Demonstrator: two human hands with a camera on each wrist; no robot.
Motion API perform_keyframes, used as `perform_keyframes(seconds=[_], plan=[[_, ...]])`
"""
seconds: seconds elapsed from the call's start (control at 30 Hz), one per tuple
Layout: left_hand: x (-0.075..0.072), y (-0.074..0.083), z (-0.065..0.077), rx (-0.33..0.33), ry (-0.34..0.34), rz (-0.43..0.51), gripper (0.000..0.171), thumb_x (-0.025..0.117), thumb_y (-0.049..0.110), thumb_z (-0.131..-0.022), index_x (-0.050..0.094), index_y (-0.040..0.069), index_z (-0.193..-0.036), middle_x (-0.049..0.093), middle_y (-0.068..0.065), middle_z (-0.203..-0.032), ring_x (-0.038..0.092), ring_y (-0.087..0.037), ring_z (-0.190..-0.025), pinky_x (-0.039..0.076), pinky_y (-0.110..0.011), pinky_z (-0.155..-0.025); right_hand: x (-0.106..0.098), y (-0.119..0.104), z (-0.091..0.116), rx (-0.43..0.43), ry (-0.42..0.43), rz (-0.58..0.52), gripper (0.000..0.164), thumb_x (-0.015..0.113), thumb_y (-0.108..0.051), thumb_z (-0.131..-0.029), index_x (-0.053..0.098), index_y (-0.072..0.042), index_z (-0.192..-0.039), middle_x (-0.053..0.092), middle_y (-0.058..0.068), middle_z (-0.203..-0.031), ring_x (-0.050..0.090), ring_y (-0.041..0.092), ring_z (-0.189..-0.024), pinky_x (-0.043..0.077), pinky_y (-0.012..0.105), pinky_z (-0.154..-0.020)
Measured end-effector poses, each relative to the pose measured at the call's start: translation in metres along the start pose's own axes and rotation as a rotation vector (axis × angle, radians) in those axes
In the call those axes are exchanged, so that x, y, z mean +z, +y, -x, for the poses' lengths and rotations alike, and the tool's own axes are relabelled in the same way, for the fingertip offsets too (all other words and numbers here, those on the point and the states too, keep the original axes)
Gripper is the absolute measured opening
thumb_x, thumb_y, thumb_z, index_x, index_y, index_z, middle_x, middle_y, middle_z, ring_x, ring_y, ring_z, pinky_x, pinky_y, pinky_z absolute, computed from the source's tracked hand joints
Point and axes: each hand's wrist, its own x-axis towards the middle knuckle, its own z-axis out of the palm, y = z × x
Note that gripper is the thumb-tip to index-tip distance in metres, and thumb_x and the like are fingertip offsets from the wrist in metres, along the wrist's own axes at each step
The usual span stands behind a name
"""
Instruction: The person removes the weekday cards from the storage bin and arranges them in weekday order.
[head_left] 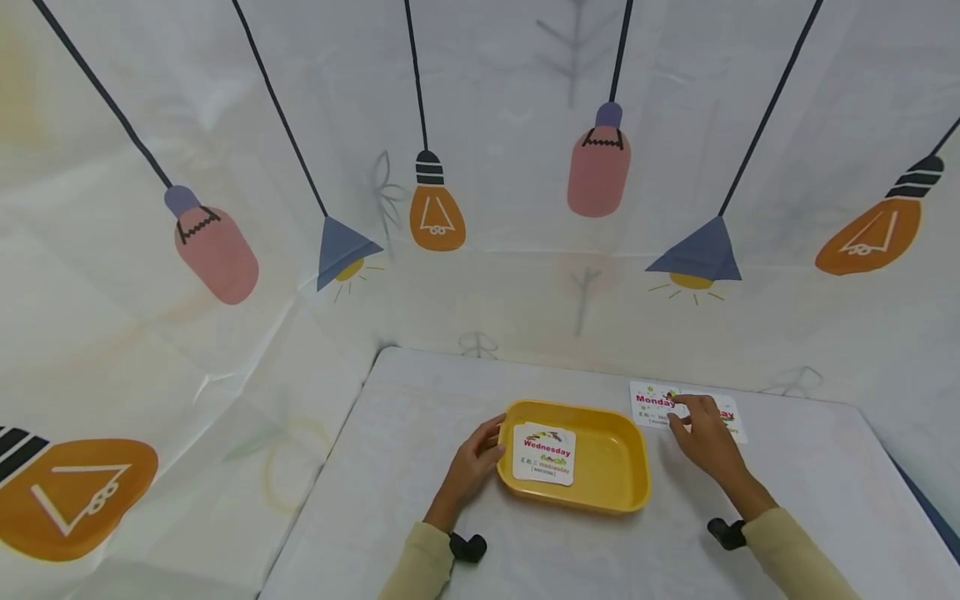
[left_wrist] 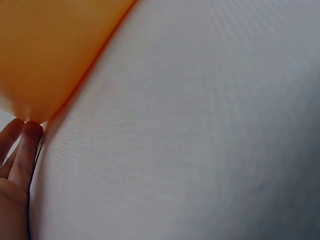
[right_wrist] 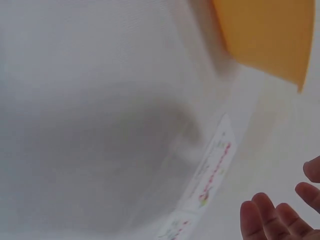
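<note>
The relaxed left hand (head_left: 470, 458) touches the yellow tray (head_left: 611, 467); the right hand (head_left: 711, 440) hovers, loosely spread, over cards (head_left: 647, 410).

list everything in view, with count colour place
table: 1, white, foreground
backdrop: 1, white, behind the table
tray: 1, yellow, on the table
Wednesday card: 1 visible, white, in tray's left half
Monday card: 1, white, beyond tray's right end
partly covered card: 1, white, right of Monday card
dark strip: 1, blue, beyond table's right edge
printed bulbs: 3, orange, backdrop
printed rounded lamps: 2, pink, backdrop
printed cone lamps: 2, blue, backdrop
faint plant prints: several, mostly grey, backdrop
wrist cameras: 2, black, one per wrist
sleeves: 2, pale yellow, arms
left hand: 1, bare, touching tray's left end
right hand: 1, bare, over the table cards
</note>
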Motion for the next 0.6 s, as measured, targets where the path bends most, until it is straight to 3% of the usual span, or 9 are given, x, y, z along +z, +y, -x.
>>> perform_keyframes(seconds=[0.3, 0.6], plan=[[0.0, 0.0, 0.0, 0.0, -0.003, 0.004, 0.049, 0.058, 0.024, -0.101, 0.047, 0.035, -0.147, 0.057, -0.005, -0.141, 0.058, -0.024, -0.128, 0.049, -0.032, -0.106, 0.0, -0.041, -0.02, -0.053, -0.154, -0.033, 0.049, 0.061, -0.012, -0.097, 0.042, 0.002, -0.141, 0.05, 0.028, -0.128, 0.064, 0.038, -0.1, 0.062, 0.044, -0.074], [0.001, 0.0, 0.0, -0.008, 0.001, 0.0, 0.048, 0.057, 0.024, -0.101, 0.047, 0.036, -0.147, 0.057, -0.004, -0.142, 0.058, -0.023, -0.128, 0.049, -0.038, -0.107, 0.009, -0.075, -0.037, -0.166, -0.219, -0.041, 0.04, 0.064, -0.013, -0.096, 0.052, -0.002, -0.133, 0.065, 0.016, -0.11, 0.065, 0.028, -0.093, 0.062, 0.041, -0.076]])
